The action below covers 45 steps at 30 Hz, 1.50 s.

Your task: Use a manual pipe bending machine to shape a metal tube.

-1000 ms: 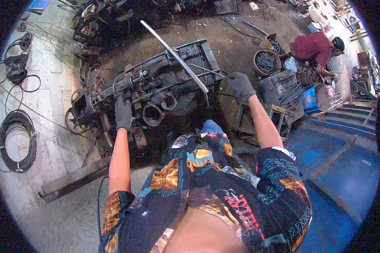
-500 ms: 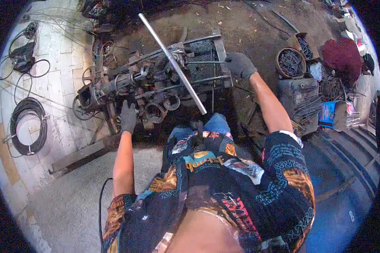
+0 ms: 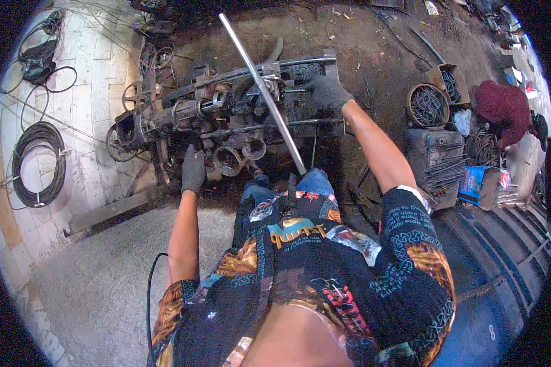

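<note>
Right gloved hand (image 3: 329,95): grip narrow, looks closed on the end of a thin metal rod (image 3: 296,91), though the dark glove blurs it. Rod runs left from that grip over the grimy machine (image 3: 187,111). Left gloved hand (image 3: 193,171) at machine's near side; can't tell if its grip holds anything. Long bright metal bar (image 3: 264,95) slants between both grips. Open metal cylinder (image 3: 228,161) just right of left grip. Round basket (image 3: 409,107) right of right grip.
</note>
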{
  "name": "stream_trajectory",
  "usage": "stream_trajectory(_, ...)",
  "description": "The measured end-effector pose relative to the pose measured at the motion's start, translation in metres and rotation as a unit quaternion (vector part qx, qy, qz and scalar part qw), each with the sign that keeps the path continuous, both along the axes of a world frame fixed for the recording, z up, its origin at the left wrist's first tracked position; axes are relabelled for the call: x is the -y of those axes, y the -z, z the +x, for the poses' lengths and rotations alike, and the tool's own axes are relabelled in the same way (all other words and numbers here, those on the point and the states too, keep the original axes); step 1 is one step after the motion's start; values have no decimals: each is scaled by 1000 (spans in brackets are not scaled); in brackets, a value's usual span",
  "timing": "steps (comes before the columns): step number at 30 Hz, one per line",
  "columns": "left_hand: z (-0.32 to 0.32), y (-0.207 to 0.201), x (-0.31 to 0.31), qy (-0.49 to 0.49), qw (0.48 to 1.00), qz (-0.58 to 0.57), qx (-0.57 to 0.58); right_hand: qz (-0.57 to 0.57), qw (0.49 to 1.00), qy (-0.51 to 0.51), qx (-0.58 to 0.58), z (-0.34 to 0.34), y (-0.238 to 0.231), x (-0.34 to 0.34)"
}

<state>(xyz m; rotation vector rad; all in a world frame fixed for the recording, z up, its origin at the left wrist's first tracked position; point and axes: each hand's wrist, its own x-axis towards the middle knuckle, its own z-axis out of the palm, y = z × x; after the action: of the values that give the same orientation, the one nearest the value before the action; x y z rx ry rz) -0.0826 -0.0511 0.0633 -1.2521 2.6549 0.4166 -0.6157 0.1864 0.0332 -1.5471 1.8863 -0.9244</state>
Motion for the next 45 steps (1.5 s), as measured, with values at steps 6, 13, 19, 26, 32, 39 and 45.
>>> stream_trajectory(6,-10,-23,-13,-130,986,79,-69,66,997,15,-29,31,2,33)
stream_trajectory(13,3,-39,-26,-133,977,143,-86,49,998,14,23,35,0,42)
stream_trajectory(19,21,-30,-35,-145,980,123,-57,51,998,42,-21,43,-1,42)
stream_trajectory(26,9,-26,-39,-89,990,70,-85,34,998,2,53,36,-3,53)
stream_trajectory(32,10,-21,-48,-86,991,59,-80,-2,998,-8,59,30,7,57)
stream_trajectory(39,33,-15,-65,-41,997,71,-13,144,989,-20,23,29,1,51)
stream_trajectory(45,41,-18,-79,-201,965,148,-81,83,995,-14,-52,27,-15,34)
